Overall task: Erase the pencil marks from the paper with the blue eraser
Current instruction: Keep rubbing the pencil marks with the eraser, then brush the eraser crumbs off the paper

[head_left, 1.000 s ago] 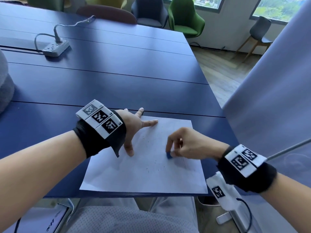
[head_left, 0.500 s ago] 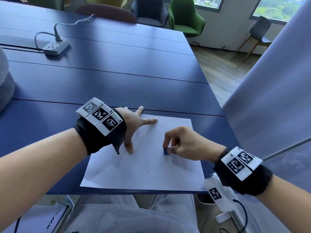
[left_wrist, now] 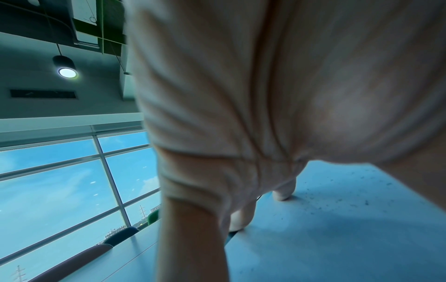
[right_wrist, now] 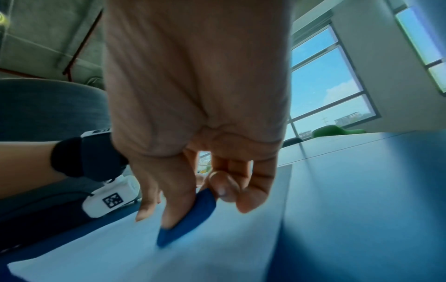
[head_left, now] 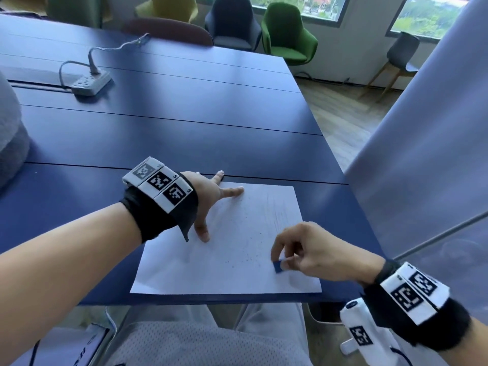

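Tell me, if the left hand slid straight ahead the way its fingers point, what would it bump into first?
Probably nothing soon. The left hand lies flat on the paper, fingers pointing across the blue table. That way looks bare up to the table's far edge, with the green chair beyond it; depth is uncertain.

Matt white paper (head_left: 237,270) lay on a smooth, faintly glossy blue worktop (head_left: 184,143).
The blue eraser (head_left: 278,267) looked dull and rubbery; black cloth wristbands (head_left: 158,215) carried smooth white plastic tags; the floor (head_left: 343,109) was wood.
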Available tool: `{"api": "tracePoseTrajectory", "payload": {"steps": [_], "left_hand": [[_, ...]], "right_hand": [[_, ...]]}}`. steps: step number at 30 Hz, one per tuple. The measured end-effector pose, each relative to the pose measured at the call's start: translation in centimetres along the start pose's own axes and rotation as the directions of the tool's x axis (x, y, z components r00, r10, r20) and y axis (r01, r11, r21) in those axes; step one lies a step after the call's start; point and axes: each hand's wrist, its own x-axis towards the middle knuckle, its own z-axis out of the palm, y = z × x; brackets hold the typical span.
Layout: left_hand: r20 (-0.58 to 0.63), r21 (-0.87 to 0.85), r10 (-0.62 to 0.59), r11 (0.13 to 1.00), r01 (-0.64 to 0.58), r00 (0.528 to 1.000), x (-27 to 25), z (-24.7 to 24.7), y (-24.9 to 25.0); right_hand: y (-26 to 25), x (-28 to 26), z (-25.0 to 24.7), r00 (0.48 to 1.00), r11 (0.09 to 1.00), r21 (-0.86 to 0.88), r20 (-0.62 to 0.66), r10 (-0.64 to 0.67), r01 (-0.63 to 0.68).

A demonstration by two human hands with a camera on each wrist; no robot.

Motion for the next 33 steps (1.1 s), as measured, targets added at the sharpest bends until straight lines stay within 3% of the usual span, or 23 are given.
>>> {"api": "tracePoseTrajectory", "payload": {"steps": [3, 5, 12, 15, 18, 23, 26, 28, 30, 33], "left_hand": [[-0.019, -0.014, 0.016, 1.0, -0.017, 1.0, 0.0, -0.1, 0.0], [-0.019, -0.036, 0.027, 0.999, -0.028, 0.999, -0.4, -0.1, -0.1], [-0.182, -0.149, 0.056, 0.985, -0.084, 0.982, -4.6, 3.2, 0.9], [-0.237, -0.206, 0.084, 0.969, -0.135, 0.968, -7.0, 5.8, 4.8], [-0.402, -0.214, 0.163, 0.94, -0.265, 0.901, -7.7, 9.0, 11.2], [-0.504, -0.237, 0.184, 0.91, -0.34, 0.844, -5.0, 12.2, 16.0], [-0.568, -0.255, 0.113, 0.917, -0.305, 0.815, -4.9, 12.7, 14.6], [-0.498, -0.339, 0.005, 0.919, -0.2, 0.867, -5.1, 13.5, 12.3], [-0.455, -0.431, -0.149, 0.9, -0.071, 0.878, -5.9, 13.7, 9.7], [-0.328, -0.588, -0.378, 0.799, 0.126, 0.866, -5.9, 12.8, 7.9]], "right_hand": [[1.0, -0.9, 0.9, 0.938, 0.989, 0.146, -0.344, 0.041, 0.01], [1.3, -1.9, 2.3, 0.886, 0.987, 0.153, -0.464, 0.026, 0.051], [1.7, -3.6, 7.3, 0.817, 0.997, 0.034, -0.575, -0.035, 0.067], [1.7, -3.6, 7.5, 0.786, 0.992, 0.087, -0.618, -0.015, 0.088], [1.8, -3.6, 7.7, 0.777, 0.976, 0.167, -0.63, -0.004, 0.14], [1.9, -3.7, 7.8, 0.77, 0.959, 0.237, -0.637, 0.031, 0.158], [2.4, -3.6, 7.9, 0.783, 0.966, 0.223, -0.62, 0.038, 0.13], [2.7, -3.6, 8.1, 0.801, 0.969, 0.226, -0.596, 0.056, 0.1], [2.7, -3.6, 8.2, 0.81, 0.975, 0.209, -0.583, 0.061, 0.077], [2.7, -3.6, 8.4, 0.807, 0.981, 0.18, -0.588, 0.054, 0.066]]}}
